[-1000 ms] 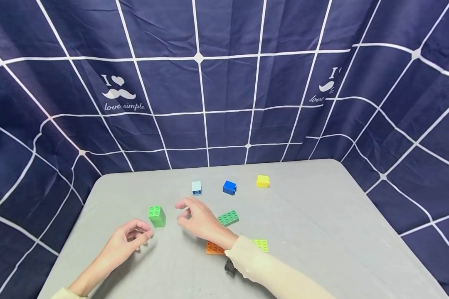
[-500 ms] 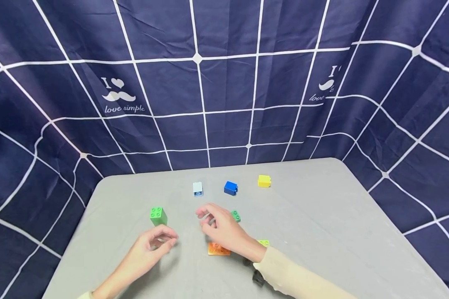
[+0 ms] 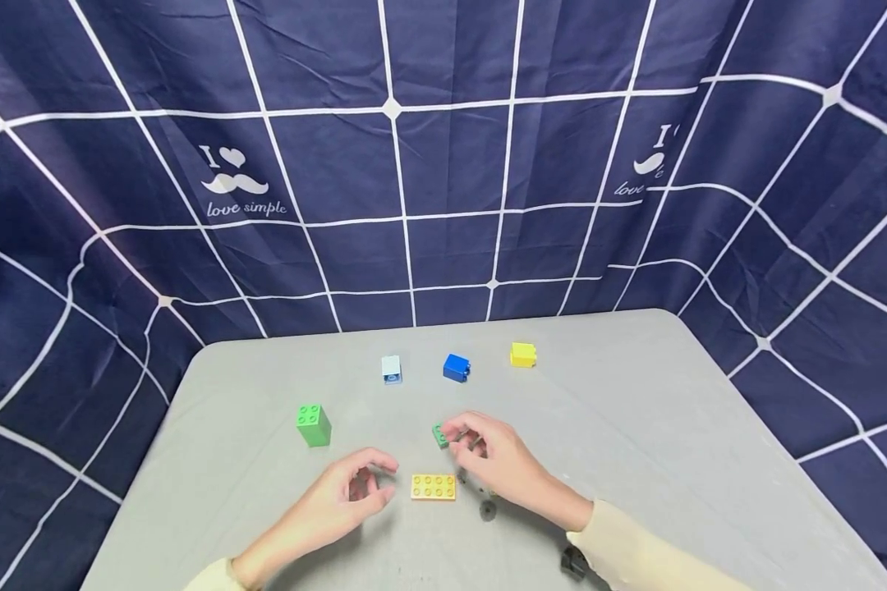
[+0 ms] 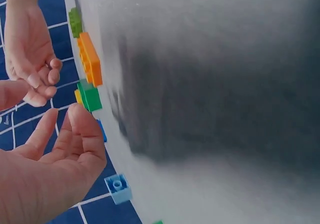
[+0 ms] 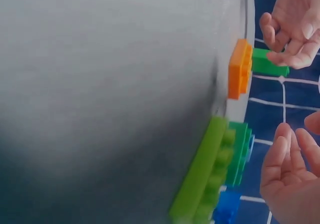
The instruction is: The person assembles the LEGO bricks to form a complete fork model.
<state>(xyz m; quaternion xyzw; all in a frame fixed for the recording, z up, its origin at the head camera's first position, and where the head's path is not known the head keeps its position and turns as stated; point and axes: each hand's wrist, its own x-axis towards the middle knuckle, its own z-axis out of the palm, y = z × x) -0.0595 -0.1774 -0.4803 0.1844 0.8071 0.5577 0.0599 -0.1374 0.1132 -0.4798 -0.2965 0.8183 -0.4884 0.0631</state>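
Note:
My left hand (image 3: 343, 497) hovers left of an orange toy building brick (image 3: 434, 487), fingers loosely bent, with nothing between thumb and fingertips. My right hand (image 3: 498, 460) is over the right side of the brick group, also bent and holding nothing. It partly covers a dark green brick (image 3: 439, 435) in the head view. A lime brick (image 5: 200, 169), hidden under that hand in the head view, shows in the right wrist view. Both hands appear apart from the bricks. A tall bright green brick (image 3: 314, 425) stands beyond the left hand.
Along the far side of the grey table (image 3: 636, 410) lie a light blue brick (image 3: 392, 369), a blue brick (image 3: 456, 368) and a yellow brick (image 3: 523, 355). A dark navy curtain (image 3: 443, 164) with white lines hangs behind. A black object (image 3: 574, 563) shows beside the right sleeve.
Both hands have moved to the right across the table. The orange brick has come fully into view, while the right hand now covers the lime brick. The bricks appear to have stayed put.

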